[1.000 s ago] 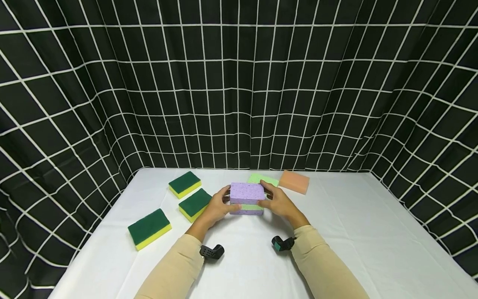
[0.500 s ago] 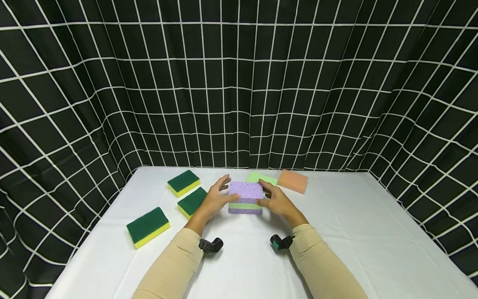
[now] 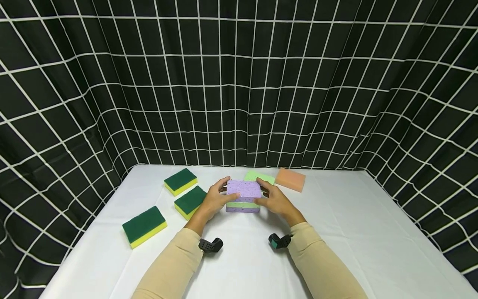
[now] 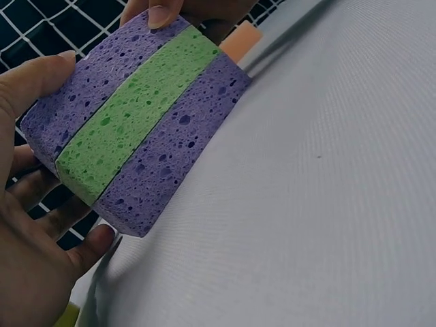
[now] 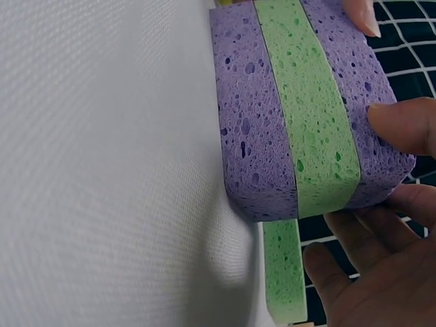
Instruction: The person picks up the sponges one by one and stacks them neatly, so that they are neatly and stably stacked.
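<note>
A stack of three sponges rests on the white table (image 3: 242,265): a speckled purple sponge (image 3: 244,188) on top, a light green sponge (image 4: 136,112) in the middle and another purple sponge (image 5: 252,116) at the bottom. My left hand (image 3: 215,199) grips the left end of the top purple sponge, thumb on its near face and fingers round behind. At the opposite end, my right hand (image 3: 278,202) holds the same sponge in a like way, with its thumb on the near face. The edges of the three layers line up closely.
Left of the stack lie three yellow sponges with dark green scouring tops: a far one (image 3: 181,181), a middle one (image 3: 189,201) and a nearer one (image 3: 144,226). Behind the stack are a flat green sponge (image 3: 263,177) and an orange sponge (image 3: 290,179). A black gridded curtain (image 3: 239,95) surrounds the table.
My left hand loosened from the stack's left end, its thumb moving up to the top sponge's near face, and its fingers have closed in again. The right hand keeps its hold.
</note>
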The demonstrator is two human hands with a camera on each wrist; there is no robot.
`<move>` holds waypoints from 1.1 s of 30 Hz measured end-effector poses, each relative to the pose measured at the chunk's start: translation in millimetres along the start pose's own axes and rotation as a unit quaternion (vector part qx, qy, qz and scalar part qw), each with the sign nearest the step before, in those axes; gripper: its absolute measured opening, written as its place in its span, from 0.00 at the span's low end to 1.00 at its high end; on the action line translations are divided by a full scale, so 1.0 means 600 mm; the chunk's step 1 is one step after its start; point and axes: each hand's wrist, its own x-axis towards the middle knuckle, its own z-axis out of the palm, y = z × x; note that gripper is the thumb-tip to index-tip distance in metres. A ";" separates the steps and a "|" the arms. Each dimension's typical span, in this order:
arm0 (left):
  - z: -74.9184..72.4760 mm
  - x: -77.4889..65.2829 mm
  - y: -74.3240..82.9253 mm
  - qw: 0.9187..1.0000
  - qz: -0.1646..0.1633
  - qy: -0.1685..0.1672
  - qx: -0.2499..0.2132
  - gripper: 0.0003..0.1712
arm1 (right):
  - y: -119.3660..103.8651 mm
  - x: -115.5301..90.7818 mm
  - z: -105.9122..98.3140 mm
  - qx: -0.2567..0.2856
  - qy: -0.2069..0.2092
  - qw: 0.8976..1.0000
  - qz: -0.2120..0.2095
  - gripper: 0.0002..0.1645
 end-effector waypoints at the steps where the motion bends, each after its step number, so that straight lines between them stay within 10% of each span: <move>1: 0.000 0.000 0.000 1.000 -0.001 0.000 -0.001 0.45 | -0.009 -0.002 0.000 -0.001 -0.002 1.000 0.002 0.46; 15: -0.003 0.004 -0.014 1.000 0.003 -0.003 -0.006 0.45 | -0.008 0.010 -0.027 -0.045 0.089 0.993 -0.060 0.45; 33: -0.001 0.004 -0.018 1.000 0.004 -0.005 -0.009 0.46 | 0.031 0.039 -0.071 -0.075 0.156 0.984 -0.038 0.51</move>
